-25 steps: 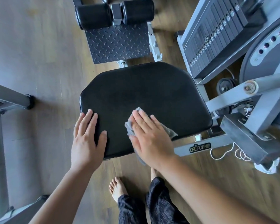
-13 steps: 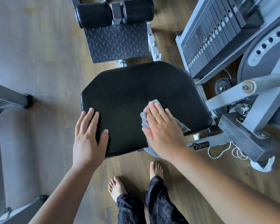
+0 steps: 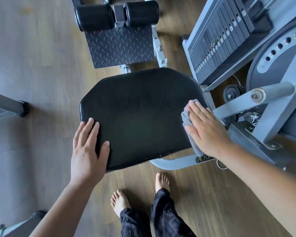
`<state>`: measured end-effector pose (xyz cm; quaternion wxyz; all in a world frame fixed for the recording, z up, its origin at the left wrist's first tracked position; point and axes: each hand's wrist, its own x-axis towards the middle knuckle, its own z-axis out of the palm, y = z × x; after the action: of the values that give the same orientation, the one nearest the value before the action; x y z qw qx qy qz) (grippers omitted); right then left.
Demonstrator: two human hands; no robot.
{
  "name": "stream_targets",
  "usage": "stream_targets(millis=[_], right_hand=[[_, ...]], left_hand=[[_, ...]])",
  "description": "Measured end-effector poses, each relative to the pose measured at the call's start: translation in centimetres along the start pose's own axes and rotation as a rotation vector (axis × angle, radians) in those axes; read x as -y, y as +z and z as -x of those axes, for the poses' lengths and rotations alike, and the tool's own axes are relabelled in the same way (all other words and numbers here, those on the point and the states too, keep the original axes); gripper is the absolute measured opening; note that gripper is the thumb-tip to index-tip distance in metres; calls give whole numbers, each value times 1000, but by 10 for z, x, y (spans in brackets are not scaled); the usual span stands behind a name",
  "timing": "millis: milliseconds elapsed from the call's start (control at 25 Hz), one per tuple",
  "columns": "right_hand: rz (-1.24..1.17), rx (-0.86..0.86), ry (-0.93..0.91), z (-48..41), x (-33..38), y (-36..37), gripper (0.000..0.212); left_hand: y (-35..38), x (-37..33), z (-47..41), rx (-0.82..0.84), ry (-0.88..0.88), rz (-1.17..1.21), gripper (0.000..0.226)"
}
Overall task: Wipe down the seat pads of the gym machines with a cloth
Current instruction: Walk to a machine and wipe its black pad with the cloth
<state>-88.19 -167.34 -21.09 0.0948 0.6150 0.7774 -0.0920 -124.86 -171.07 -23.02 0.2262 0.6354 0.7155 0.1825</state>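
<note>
Black seat pad (image 3: pixel 140 113), grey cloth (image 3: pixel 186 119) on it — right edge

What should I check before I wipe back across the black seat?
1. The cloth is flat under the right hand: ok, straight fingers press it on the right edge of the seat pad.
2. The left hand steadies the seat pad: ok, it rests flat on the near left corner.
3. The way across the pad is free: ok, nothing lies on it.
4. The right hand is clear of the metal arm: cannot tell, they look very close.
5. The middle of the pad is clean: cannot tell, the dark surface shows no clear marks.
</note>
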Motion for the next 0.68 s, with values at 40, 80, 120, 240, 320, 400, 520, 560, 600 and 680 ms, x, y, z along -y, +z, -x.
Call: stream_targets(millis=[40, 80, 120, 240, 320, 400, 520, 560, 600, 680], right_hand=[[-9, -1, 22, -23, -4, -4, 63], [-16, -1, 70, -56, -6, -8, 62], [-25, -13, 115, -92, -6, -15, 62], [-60, -9, 218, -140, 6, -27, 62], [-48, -12, 143, -97, 28, -20, 62], [-21, -18, -11, -39, 45, -6, 63], [-25, -20, -18, -81, 43, -10, 64], [-43, -33, 54, -118, 46, -17, 64], [-45, -31, 111, -155, 49, -26, 63], [-60, -27, 182, -193, 68, -33, 63]], left_hand=[[0, 0, 0, -3, 4, -2, 58], [0, -1, -1, -6, 8, -6, 58], [1, -1, 0, -8, 8, -11, 57], [2, -2, 0, -15, -2, -19, 57], [1, -2, 0, -10, -5, -20, 58], [0, -1, 0, -1, -6, -20, 59], [0, 0, -1, 1, -8, -16, 58], [0, 0, 0, 1, -3, -13, 58], [1, 0, 0, -1, 4, -10, 57], [2, 1, -1, -8, 6, -7, 59]])
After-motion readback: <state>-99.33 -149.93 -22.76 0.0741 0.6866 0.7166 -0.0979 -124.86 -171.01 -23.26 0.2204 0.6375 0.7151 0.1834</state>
